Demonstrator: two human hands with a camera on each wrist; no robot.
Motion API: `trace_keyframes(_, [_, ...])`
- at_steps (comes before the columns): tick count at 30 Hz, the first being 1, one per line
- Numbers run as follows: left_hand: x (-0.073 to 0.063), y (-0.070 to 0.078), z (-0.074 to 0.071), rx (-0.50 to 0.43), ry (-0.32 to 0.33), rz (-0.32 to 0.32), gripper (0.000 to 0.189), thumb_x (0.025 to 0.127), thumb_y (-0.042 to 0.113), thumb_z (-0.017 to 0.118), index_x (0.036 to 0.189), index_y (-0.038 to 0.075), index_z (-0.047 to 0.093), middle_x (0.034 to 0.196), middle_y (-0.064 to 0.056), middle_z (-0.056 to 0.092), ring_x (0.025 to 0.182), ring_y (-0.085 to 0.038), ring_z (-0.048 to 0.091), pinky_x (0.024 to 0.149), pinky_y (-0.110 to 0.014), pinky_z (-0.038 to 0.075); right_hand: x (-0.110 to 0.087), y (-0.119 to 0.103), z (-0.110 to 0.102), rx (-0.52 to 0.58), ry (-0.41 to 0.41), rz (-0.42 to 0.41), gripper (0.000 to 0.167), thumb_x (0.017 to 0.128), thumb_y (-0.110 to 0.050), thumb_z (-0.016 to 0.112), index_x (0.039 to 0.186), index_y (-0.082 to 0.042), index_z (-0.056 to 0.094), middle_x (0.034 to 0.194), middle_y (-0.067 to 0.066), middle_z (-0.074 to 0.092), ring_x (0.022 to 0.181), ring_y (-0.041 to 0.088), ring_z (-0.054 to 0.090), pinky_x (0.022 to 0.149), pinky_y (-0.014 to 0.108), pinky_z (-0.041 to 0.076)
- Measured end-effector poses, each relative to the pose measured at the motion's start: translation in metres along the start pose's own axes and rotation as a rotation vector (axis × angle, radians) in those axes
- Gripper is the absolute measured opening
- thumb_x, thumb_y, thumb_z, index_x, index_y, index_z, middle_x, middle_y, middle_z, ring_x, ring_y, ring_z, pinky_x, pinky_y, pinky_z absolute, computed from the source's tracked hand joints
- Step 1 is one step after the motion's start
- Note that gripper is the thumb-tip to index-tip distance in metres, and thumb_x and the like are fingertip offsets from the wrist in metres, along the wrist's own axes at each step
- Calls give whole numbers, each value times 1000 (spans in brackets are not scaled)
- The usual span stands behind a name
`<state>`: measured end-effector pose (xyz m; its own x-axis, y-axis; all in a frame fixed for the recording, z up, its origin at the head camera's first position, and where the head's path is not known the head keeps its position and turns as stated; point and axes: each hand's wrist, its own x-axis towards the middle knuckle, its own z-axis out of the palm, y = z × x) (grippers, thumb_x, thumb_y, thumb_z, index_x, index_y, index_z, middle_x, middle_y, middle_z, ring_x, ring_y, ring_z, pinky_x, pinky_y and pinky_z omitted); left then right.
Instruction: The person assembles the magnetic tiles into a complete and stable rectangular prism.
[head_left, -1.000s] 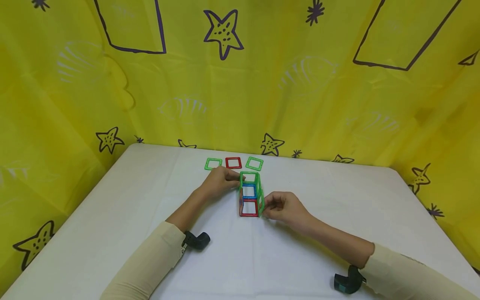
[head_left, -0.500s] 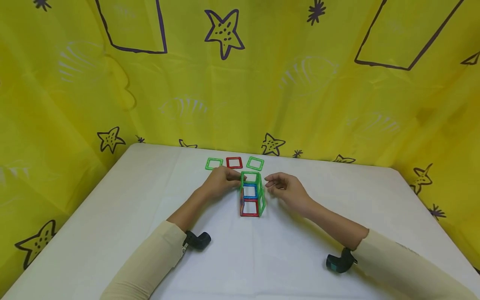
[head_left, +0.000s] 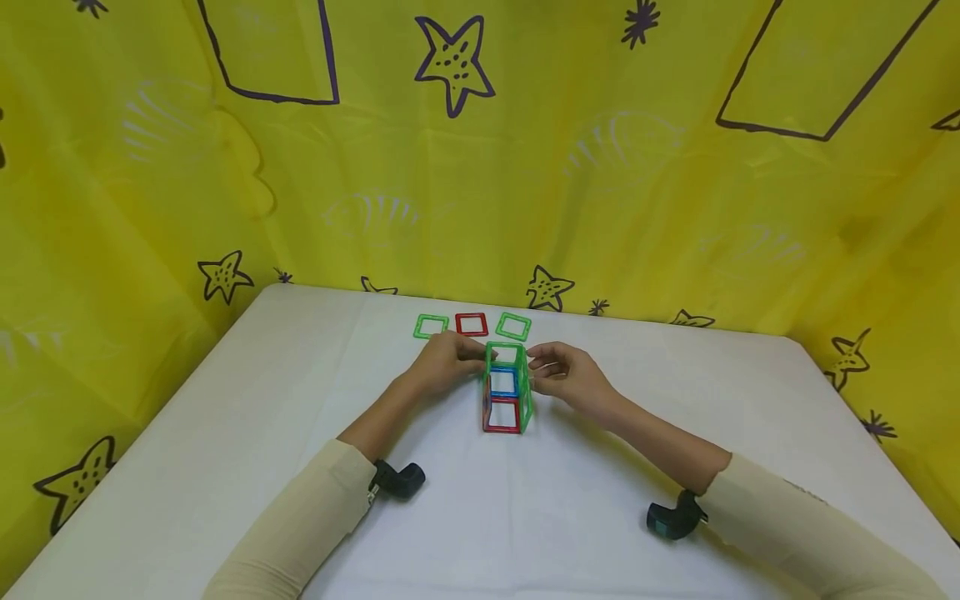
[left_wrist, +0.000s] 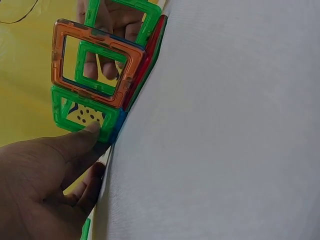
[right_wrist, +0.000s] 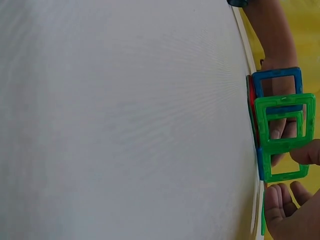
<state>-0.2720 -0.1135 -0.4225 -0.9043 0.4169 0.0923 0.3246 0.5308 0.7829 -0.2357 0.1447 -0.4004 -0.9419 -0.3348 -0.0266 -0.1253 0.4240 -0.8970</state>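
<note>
A small open box of square magnetic tiles stands mid-table. Its floor is a red tile [head_left: 502, 431] in front and a blue tile [head_left: 503, 395] behind. A green tile [head_left: 505, 344] forms the back, and green tiles [head_left: 527, 407] make the right wall. On the left wall, in the left wrist view, are an orange tile [left_wrist: 57, 55] and a green tile [left_wrist: 58, 111]. My left hand [head_left: 442, 362] holds the back left corner, thumb on that green tile, index finger behind. My right hand [head_left: 573, 375] touches the right wall's rear with its thumb, fingers loosely bent.
Behind the box lie three loose tiles in a row: a green one [head_left: 432, 317], a red one [head_left: 472, 316] and another green one [head_left: 514, 317]. Everything sits on a white-covered table [head_left: 360, 550]. A yellow curtain [head_left: 480, 175] with drawn starfish hangs beyond the back edge.
My right hand has left the front of the right wall, moved back along it, and now meets its rear part. My left hand has stayed at the back left corner.
</note>
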Motion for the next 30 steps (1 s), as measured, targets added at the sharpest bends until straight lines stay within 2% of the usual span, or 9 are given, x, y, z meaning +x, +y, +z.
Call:
trace_keyframes(6, [2, 1, 3, 23, -6, 5, 25, 100, 10, 73, 124, 11, 79, 122, -5, 76, 125, -23, 66, 107, -40, 50, 6, 3, -2, -12, -12, -17, 43, 98, 3, 61, 141, 5, 58, 134, 20, 63, 116, 34, 61, 94, 32, 55])
trace_keyframes(11, [2, 3, 4, 45, -16, -1, 30, 102, 12, 70, 131, 8, 75, 127, -6, 74, 127, -24, 64, 109, -41, 49, 11, 5, -4, -25, -36, -83, 44, 100, 4, 55, 145, 3, 58, 142, 20, 61, 121, 36, 61, 99, 40, 51])
trace_keyframes(15, [1, 4, 3, 64, -5, -8, 37, 103, 13, 70, 139, 5, 69, 127, -5, 74, 123, -23, 66, 107, -39, 50, 14, 8, -6, -21, -68, -128, 44, 102, 4, 51, 145, 4, 58, 141, 19, 63, 121, 35, 60, 99, 38, 50])
trace_keyframes(23, [-2, 1, -4, 6, 113, -60, 34, 100, 16, 74, 133, 8, 74, 124, -4, 73, 105, -20, 65, 92, -34, 56, 14, 11, -8, -16, -72, -140, 36, 106, 0, 53, 141, 6, 61, 134, 20, 67, 119, 35, 61, 95, 32, 53])
trace_keyframes(30, [1, -5, -13, 3, 265, -55, 27, 98, 10, 75, 124, 5, 77, 121, -11, 74, 112, -30, 64, 99, -42, 54, 10, 9, -13, -52, -51, -132, 30, 107, -1, 53, 133, 6, 67, 129, 18, 70, 116, 34, 59, 95, 35, 52])
